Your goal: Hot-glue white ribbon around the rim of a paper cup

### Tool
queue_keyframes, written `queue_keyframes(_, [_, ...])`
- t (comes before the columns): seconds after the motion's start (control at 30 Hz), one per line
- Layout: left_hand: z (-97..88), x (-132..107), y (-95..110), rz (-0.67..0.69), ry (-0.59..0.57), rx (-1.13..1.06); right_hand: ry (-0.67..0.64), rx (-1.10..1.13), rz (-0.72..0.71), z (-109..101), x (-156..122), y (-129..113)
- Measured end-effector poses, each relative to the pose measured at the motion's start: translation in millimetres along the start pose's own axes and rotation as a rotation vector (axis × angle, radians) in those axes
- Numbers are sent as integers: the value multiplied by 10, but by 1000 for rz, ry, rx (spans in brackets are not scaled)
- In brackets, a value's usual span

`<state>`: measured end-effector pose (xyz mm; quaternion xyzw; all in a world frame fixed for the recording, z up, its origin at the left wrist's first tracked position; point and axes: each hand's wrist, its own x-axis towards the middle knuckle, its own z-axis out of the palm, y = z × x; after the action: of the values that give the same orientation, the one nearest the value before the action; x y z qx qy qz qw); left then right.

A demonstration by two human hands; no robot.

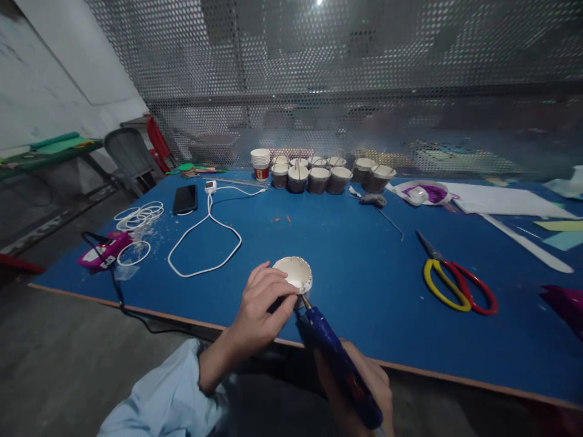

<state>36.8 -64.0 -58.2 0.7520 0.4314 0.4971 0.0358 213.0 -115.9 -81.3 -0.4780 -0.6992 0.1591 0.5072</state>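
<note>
A small paper cup (294, 267) with a pale inside stands near the table's front edge. My left hand (266, 300) is closed about its near side, fingers over the rim. In my right hand (364, 376) is a blue glue gun (337, 352), pointed up and to the left. Its metal nozzle meets the cup's near rim, close to my left fingertips. The cup's lower part is mostly hidden by my left hand.
Several dark-wrapped cups with handles (319, 180) and a stack of white paper cups (261, 162) line the back. Scissors (449, 279) lie right. A white cable (239, 243), a phone (184, 199) and a purple power strip (105, 250) with a black cord are left.
</note>
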Motion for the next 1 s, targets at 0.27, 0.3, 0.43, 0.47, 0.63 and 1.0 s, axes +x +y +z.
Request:
queue_keyframes(0.27, [-2, -14, -14, -70, -1, -29, 14, 146, 5, 58, 1, 13])
queue_keyframes(0.3, [-2, -17, -13, -73, 0, -27, -6, 149, 21, 60, 2, 15])
queue_keyframes(0.43, [-5, -15, 2, -68, -4, -20, -33, 121, 79, 48, -3, 14])
queue_keyframes(0.47, [-8, -11, 7, -63, -4, -16, -29, 119, 87, 43, -5, 11])
queue_keyframes(0.63, [-23, 1, 20, -55, -6, 0, -74, 111, 138, 16, 3, -13])
queue_keyframes(1.0, [-23, -8, 16, -25, -13, 13, -153, 118, 155, -40, 22, -23])
